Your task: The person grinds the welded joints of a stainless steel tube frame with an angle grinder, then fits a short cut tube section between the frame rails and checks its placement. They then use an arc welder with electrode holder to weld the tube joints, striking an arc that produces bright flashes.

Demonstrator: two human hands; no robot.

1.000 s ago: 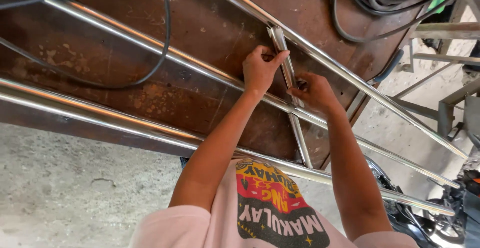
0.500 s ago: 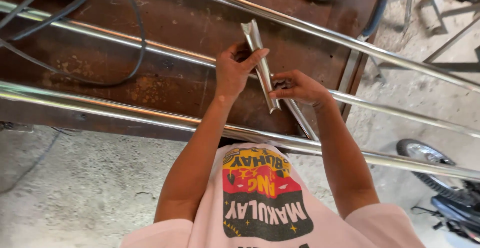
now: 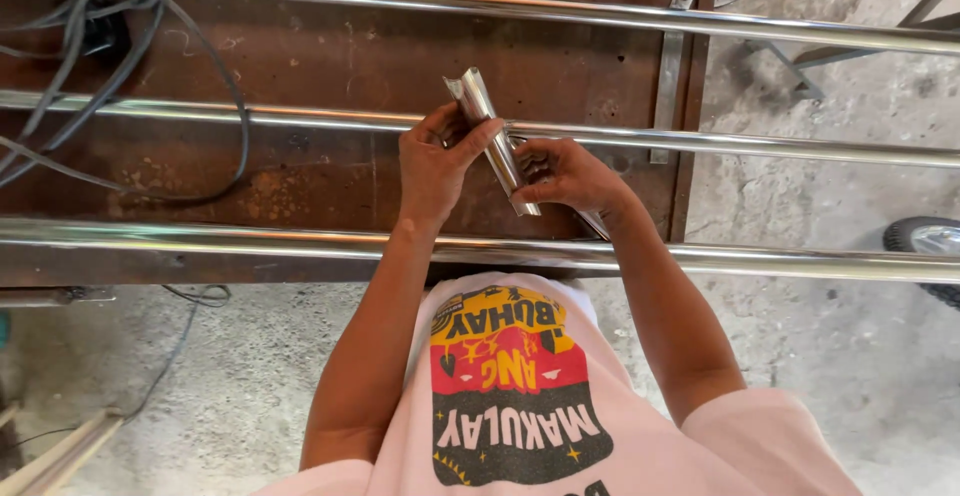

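Note:
Both of my hands hold a short shiny steel tube piece (image 3: 482,121) above a rusty brown steel table (image 3: 320,56). My left hand (image 3: 437,164) grips its upper half, thumb across the metal. My right hand (image 3: 567,174) pinches the lower end. The piece is tilted, its notched top end pointing up and left. It hangs between the middle long steel tube (image 3: 250,115) and the near long steel tube (image 3: 200,235), which both run left to right across the table.
A third long steel tube (image 3: 560,12) lies along the far side. Black cables (image 3: 120,46) coil at the table's left. A flat steel bar (image 3: 668,86) sits near the table's right edge. Concrete floor surrounds the table, with a wheel (image 3: 925,241) at right.
The short tube piece has been lifted off the frame and is now held free in both hands. The view has turned, so the long tubes now run level.

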